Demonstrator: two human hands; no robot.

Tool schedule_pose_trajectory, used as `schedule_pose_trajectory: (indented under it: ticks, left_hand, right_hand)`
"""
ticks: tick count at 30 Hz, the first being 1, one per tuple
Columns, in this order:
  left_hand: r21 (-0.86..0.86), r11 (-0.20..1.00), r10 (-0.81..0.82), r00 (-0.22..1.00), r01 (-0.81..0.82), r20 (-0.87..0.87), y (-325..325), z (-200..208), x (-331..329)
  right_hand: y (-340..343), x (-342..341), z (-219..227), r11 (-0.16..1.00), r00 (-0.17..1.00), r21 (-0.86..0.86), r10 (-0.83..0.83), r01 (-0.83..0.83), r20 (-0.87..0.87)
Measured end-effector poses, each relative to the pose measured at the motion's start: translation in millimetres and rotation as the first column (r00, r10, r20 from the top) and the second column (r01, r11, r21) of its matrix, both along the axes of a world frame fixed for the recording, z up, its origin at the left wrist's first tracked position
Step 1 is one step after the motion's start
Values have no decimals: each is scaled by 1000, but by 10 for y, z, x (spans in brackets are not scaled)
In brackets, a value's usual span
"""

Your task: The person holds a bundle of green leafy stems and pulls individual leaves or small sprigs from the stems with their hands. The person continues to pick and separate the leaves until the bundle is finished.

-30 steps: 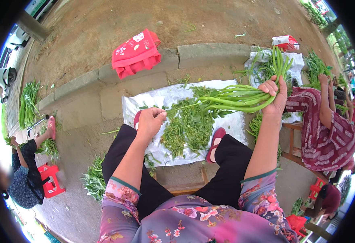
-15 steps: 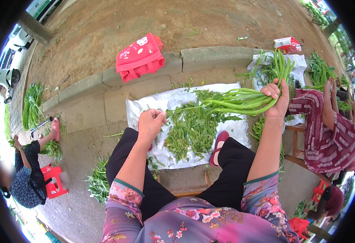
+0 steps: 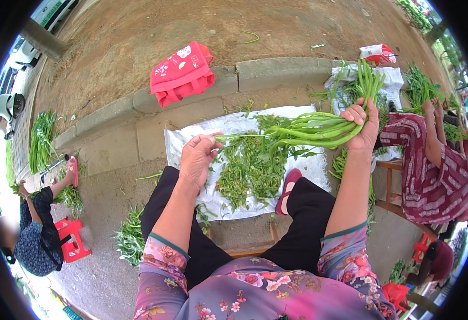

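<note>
My right hand [image 3: 363,127] is wrapped round a bunch of long green vegetable stems [image 3: 319,130], whose thin ends point left. At the left, my left hand [image 3: 195,159] pinches a thin green strand [image 3: 244,135] that runs straight across to the bunch. Both hands are above a white plastic sheet [image 3: 311,173] on the ground between my feet. On the sheet lies a loose heap of green leaves and trimmings [image 3: 255,173], partly under the stems.
A red bag [image 3: 182,74] rests by the stone kerb [image 3: 282,73]. More greens [image 3: 130,237] lie beside my left leg. One person sits far left near a red stool [image 3: 72,240]; another in a patterned maroon garment [image 3: 431,176] sits close on my right, handling greens.
My left hand has turned slightly, its pinching fingers now higher and further right. The bunch in my right hand has shifted slightly up and left.
</note>
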State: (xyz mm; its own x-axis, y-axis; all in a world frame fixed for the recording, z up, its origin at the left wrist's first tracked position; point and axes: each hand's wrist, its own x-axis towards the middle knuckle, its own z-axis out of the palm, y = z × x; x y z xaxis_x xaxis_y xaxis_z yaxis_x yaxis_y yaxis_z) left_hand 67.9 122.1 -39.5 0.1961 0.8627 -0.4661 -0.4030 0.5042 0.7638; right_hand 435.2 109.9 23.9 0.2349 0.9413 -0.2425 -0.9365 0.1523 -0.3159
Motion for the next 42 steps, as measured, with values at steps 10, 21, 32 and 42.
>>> schedule_pose_trajectory:
  ticks: [10, 21, 32, 42]
  left_hand:
    - [-46, 997, 80, 879, -66, 469, 5, 170, 296]
    - [-50, 997, 64, 947, -51, 315, 12, 95, 277]
    - [-51, 998, 45, 970, -34, 241, -3, 115, 228]
    - [6, 1000, -11, 988, 12, -155, 4, 20, 109]
  right_hand:
    - [64, -90, 4, 999, 999, 5, 39, -39, -14]
    - [78, -170, 71, 999, 1000, -38, 12, -11, 8]
    - [73, -164, 40, 999, 999, -16, 51, -51, 5]
    - [45, -113, 21, 999, 999, -2, 45, -45, 12]
